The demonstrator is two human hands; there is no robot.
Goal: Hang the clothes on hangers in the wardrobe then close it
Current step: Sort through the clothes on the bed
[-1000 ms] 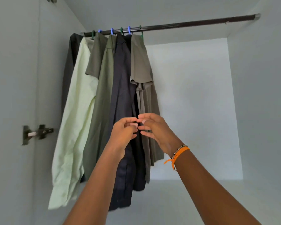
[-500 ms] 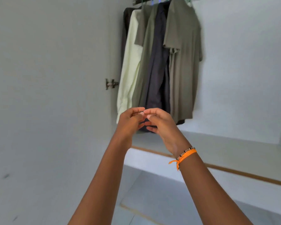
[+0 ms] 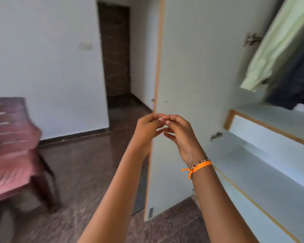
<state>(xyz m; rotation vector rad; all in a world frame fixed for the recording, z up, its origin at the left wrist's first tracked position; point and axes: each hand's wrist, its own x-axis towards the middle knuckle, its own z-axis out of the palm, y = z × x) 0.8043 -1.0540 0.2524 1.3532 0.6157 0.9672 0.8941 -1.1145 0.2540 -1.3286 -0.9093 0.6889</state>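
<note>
Pale grey laminate fills the middle of the view: the open wardrobe door (image 3: 197, 71), edged in orange-brown trim, now stands right behind both hands. A second ago the head camera looked straight into the wardrobe at the full row of garments on the rail; since then the gaze has swung left and down, so only the pale green long-sleeved shirt (image 3: 277, 42) and a dark navy garment (image 3: 297, 81) beside it show at the upper right, hanging above the white shelf with a wooden edge (image 3: 263, 123).

The left hand (image 3: 147, 132) and the right hand (image 3: 181, 135), the latter wearing an orange thread bracelet (image 3: 199, 165) at the wrist, are raised together in front of the door, as they were in the earlier views. Their fingers are loosely curled, fingertips touching one another, and I see nothing pinched between them; neither hand touches the door or any clothing.

A reddish plastic chair (image 3: 11, 148) sits blurred at the left on the brown stone floor (image 3: 88, 172), with a dark doorway (image 3: 116, 55) beyond.

Judging from this turn away from the rail, the hanging seems finished, and what likely remains is to take the door's edge and swing it shut.
</note>
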